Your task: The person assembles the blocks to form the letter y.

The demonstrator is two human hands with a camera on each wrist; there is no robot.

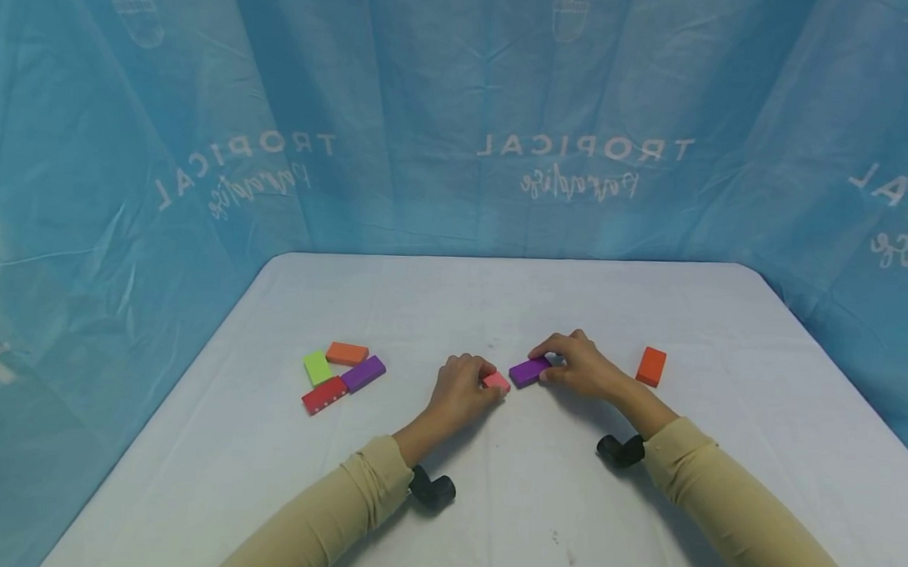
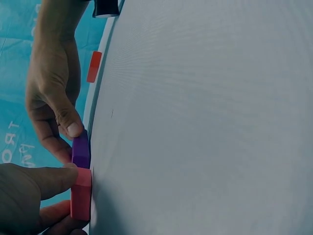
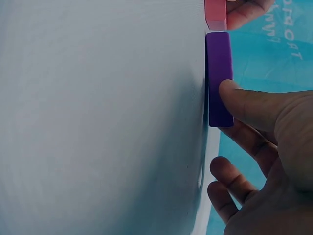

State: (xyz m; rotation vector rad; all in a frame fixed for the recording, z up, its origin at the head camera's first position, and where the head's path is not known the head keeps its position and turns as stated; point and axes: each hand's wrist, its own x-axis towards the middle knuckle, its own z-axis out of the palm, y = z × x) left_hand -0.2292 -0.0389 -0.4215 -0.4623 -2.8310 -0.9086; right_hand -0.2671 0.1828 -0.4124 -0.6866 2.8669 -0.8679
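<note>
My left hand (image 1: 461,384) pinches a pink block (image 1: 497,381) lying flat on the white table (image 1: 491,502); in the left wrist view the pink block (image 2: 81,193) sits between thumb and fingers. My right hand (image 1: 579,363) grips a purple block (image 1: 529,371), thumb on its near side, fingers over the far side. The purple block (image 3: 218,78) and the pink block (image 3: 215,14) lie end to end, almost touching, as the purple block (image 2: 81,152) also shows from the left wrist.
A cluster of blocks lies at the left: green (image 1: 317,367), orange (image 1: 347,353), purple (image 1: 363,374), red with white dots (image 1: 324,395). A lone orange block (image 1: 650,366) lies to the right of my right hand. A blue printed curtain (image 1: 460,108) surrounds the table.
</note>
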